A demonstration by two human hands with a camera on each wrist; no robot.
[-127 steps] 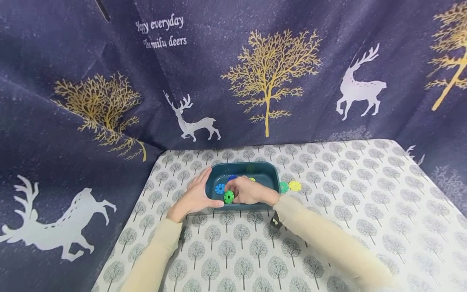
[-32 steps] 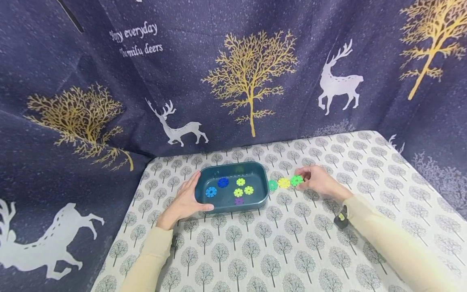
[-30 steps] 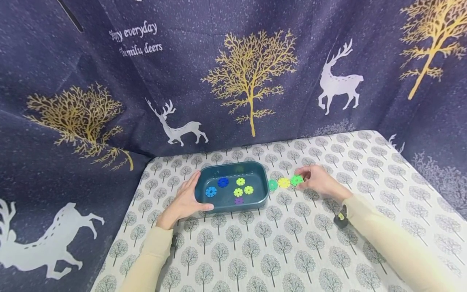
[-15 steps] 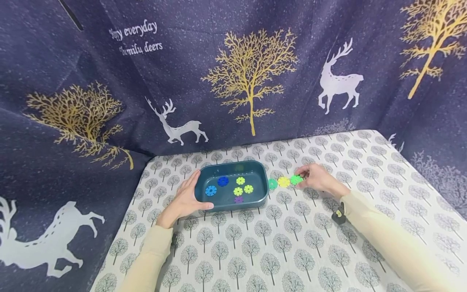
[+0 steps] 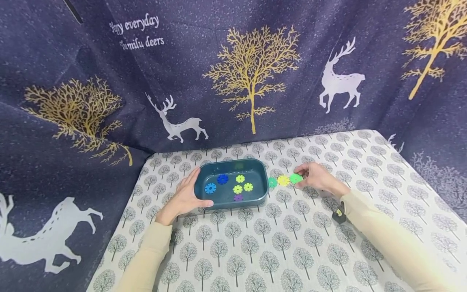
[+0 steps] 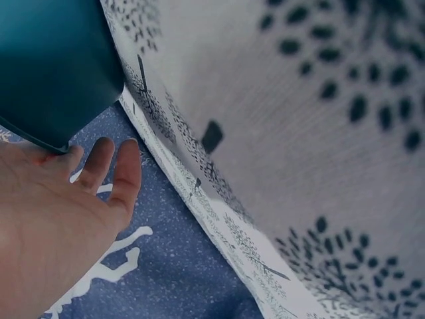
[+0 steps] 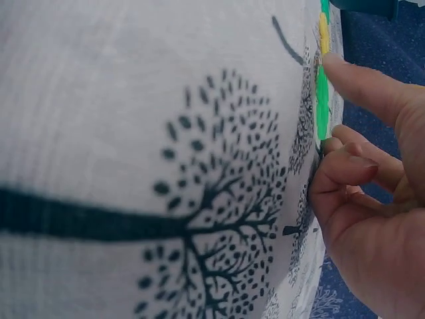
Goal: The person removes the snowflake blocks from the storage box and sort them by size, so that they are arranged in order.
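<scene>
In the head view my left hand (image 5: 185, 196) holds the left end of a dark teal plastic bin (image 5: 233, 164), thumb over the front rim and fingers along the far-left side. Its loose outer fingers show in the left wrist view. My right hand (image 5: 316, 177) pinches a green snowflake disc (image 5: 296, 178) by its edges, low at the cloth. That disc is at the right end of a row with a yellow snowflake disc (image 5: 283, 180) and a teal-green one beside the bin. Whether the discs interlock, I cannot tell.
Inside the bin lie a light blue disc (image 5: 210, 188), a dark blue disc (image 5: 222, 179), three yellow-green discs (image 5: 248, 187) and a purple disc (image 5: 238, 197). A tree-print cloth (image 5: 281, 243) covers the table. Behind hangs a dark blue curtain (image 5: 204, 61).
My right hand has carried the green snowflake disc from inside the bin to the row's right end. Over the last second the disc has tipped flatter. My left hand stays on the bin.
</scene>
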